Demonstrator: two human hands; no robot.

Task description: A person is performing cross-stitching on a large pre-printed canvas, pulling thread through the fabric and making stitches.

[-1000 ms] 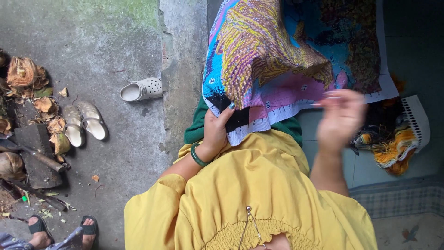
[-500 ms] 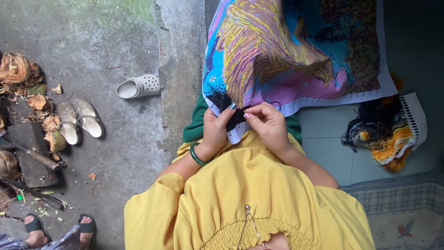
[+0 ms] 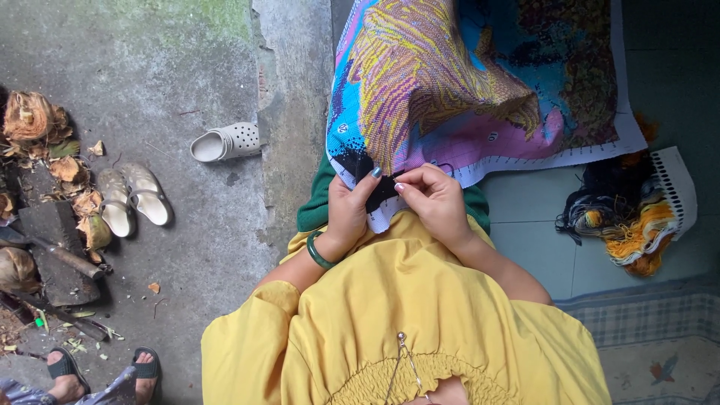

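grey concrete ground to the left, pale floor tiles to the right. one cross-stitch canvas (image 3: 480, 90) lies across the lap, its long axis running left to right, its white border edge toward the body. left hand (image 3: 349, 210) grips that near edge, thumb on top, fingers curled beneath. right hand (image 3: 435, 199) rests just beside it on the same edge, thumb and forefinger pinched closed at the cloth; what they pinch is too small to tell. one green bangle (image 3: 319, 253) on the left wrist. one thread bundle (image 3: 626, 217) on the tiles. three loose shoes counted: one grey clog (image 3: 225, 142), one pair of sandals (image 3: 131, 199).
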